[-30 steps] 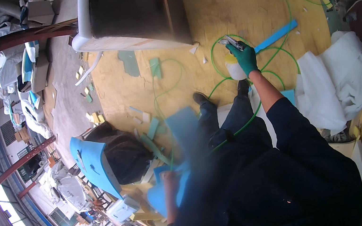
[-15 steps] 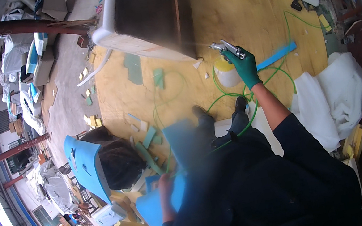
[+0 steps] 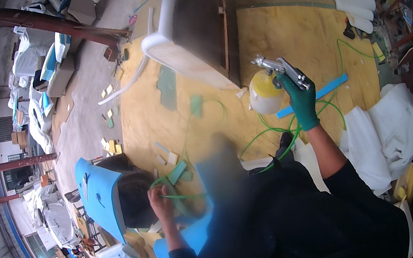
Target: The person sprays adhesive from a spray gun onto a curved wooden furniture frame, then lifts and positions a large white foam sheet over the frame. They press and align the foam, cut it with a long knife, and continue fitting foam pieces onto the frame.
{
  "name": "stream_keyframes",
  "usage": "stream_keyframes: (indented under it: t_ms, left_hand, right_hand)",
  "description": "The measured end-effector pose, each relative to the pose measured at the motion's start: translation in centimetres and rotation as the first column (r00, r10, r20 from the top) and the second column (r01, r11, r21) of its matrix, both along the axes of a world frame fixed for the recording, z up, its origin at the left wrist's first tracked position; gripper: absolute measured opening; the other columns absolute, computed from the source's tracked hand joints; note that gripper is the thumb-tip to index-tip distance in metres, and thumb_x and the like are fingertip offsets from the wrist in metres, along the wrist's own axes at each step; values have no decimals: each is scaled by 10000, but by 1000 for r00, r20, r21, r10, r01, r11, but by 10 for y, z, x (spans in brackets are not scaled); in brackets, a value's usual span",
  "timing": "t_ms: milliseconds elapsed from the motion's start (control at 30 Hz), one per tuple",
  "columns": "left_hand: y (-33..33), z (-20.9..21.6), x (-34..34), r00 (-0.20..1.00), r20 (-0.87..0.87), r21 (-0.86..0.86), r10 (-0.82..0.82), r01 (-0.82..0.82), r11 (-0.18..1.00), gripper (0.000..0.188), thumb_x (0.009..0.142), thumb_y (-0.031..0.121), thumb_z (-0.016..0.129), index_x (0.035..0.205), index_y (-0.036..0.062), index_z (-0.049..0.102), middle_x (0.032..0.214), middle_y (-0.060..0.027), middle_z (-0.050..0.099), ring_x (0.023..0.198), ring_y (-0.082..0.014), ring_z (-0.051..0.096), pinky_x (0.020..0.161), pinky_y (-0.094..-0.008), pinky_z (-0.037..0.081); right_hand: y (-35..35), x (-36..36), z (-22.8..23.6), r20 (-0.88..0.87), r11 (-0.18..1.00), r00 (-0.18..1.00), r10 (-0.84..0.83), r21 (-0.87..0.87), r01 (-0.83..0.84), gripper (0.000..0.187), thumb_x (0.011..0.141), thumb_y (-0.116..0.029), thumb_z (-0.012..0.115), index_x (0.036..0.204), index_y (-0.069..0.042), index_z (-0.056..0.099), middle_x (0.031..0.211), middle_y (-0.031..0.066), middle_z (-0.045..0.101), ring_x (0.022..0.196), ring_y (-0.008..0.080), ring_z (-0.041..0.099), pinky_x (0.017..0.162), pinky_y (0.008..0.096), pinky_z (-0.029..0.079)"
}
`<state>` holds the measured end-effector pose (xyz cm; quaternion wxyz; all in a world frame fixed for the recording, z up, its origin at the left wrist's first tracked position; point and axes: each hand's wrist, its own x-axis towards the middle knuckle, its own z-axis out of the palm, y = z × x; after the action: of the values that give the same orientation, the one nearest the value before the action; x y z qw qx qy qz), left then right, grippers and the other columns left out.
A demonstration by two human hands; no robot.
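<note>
My right hand (image 3: 301, 99), in a green glove, is closed around a silver spray gun (image 3: 279, 66). Below the gun hangs a cup (image 3: 266, 98), yellow above and whitish below. The nozzle points left, toward the lower end of a big dark panelled furniture piece (image 3: 201, 17) with a padded white edge, and stands apart from it. My bare left hand (image 3: 161, 202) has its fingers curled around a green air hose (image 3: 187, 195) at the lower left. Part of the hose is hidden by a blurred smear and my dark clothing.
Hose loops and a blue foam strip (image 3: 323, 93) lie on the yellowish floor board (image 3: 276, 24). White padding (image 3: 383, 121) is heaped at the right. To the left stands a dark piece with a blue foam sheet (image 3: 101, 193). Foam scraps (image 3: 175, 172) litter the floor near my left hand.
The spray gun has moved back from the furniture piece, and the fine mist at its nozzle is gone. My left hand has shifted left and up, now with the hose in it.
</note>
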<state>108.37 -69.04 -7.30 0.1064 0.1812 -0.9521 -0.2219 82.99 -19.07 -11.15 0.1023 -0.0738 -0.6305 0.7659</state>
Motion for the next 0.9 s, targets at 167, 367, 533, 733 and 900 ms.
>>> stream_keyframes:
  t_ms: [167,367,533,733,900]
  left_hand:
    - [-56,14,-100,986,-137,1,-93,94,996,237,952,142,738,862,2,569,1078,-194,670,1017,-393,627,899,-474,492]
    - [-150,-32,-242,935,-155,75,-318,332,940,270,972,172,747,865,-18,588,1107,-176,689,973,-328,650,875,-418,502]
    - [-211,-62,-323,821,-110,143,-560,571,809,202,895,69,789,870,31,592,1075,-153,699,991,-375,637,880,-459,499]
    - [-271,-100,-385,721,-97,192,-686,690,698,223,854,85,833,897,54,616,967,-110,687,916,-348,642,830,-470,493]
    - [-327,-149,-409,652,46,163,-757,743,650,237,881,188,829,830,12,678,838,-156,663,817,-318,668,752,-424,530]
  right_hand:
    - [-54,16,27,18,986,986,-167,-1,167,169,971,-107,755,1093,10,768,884,17,764,784,64,671,686,249,507]
    - [-148,34,49,79,947,950,-304,137,291,369,978,-13,701,1340,49,675,1033,60,742,884,112,696,775,258,547]
    - [-241,47,64,104,874,869,-483,125,470,323,909,-21,777,1226,32,742,965,23,750,834,86,671,750,244,531]
    - [-310,64,72,137,789,788,-600,262,556,303,886,-21,795,1180,41,760,973,29,762,875,84,681,775,245,538]
    - [-354,79,65,79,631,629,-773,193,751,352,873,-41,820,1209,41,755,992,31,763,890,88,679,794,264,540]
